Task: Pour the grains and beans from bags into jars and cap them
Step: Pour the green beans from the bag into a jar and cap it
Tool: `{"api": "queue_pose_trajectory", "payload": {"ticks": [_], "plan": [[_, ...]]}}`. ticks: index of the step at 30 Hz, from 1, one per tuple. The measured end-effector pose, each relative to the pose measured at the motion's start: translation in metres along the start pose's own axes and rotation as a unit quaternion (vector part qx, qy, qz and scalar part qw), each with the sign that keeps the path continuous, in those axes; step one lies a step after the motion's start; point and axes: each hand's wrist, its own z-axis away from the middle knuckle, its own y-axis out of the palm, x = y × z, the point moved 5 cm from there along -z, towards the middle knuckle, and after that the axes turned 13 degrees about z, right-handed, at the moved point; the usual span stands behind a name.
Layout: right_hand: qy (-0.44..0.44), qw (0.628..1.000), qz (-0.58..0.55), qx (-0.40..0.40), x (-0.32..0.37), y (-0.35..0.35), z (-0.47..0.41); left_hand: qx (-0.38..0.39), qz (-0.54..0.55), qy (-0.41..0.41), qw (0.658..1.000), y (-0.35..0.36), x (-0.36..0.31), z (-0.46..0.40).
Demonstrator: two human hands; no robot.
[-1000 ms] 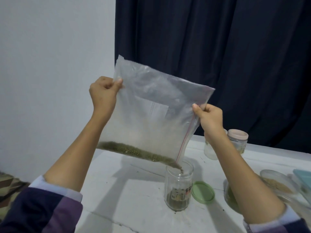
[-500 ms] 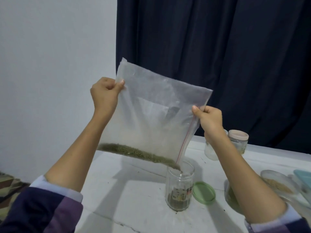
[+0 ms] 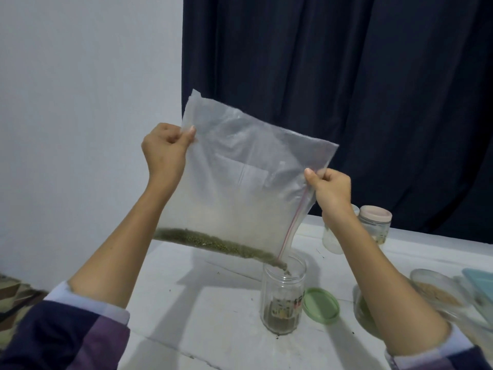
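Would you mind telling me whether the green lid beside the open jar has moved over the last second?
No. The green lid lies flat on the white table, just right of the open jar, as before; its small shift in the picture matches the jar's, so the camera moved.

A: What else is in my view?

B: Dark navy curtain fills my twelve to three o'clock, hanging in vertical folds. Plain pale wall covers nine to eleven.

A: Lower down?

B: White table at six o'clock, with a few dark specks on its surface. Patterned floor covering at eight o'clock, by the frame edge. Light blue flat thing at four o'clock, cut off by the frame; I can't tell what it is.
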Motion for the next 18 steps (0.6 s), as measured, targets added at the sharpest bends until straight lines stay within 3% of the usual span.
{"api": "queue_pose_trajectory", "payload": {"ticks": [7,10,18], "plan": [[0.001,1.0,0.01,0.001,-0.003,-0.001,0.0,0.002,-0.009,-0.002,1.0,0.005,-0.003,0.003],[-0.008,0.999,0.015,-0.027,-0.004,-0.006,0.001,-0.043,0.007,0.01,0.999,0.003,-0.004,0.006],[-0.032,0.998,0.048,-0.001,-0.004,-0.01,0.001,-0.044,0.0,-0.001,0.999,0.009,-0.009,0.014]]}}
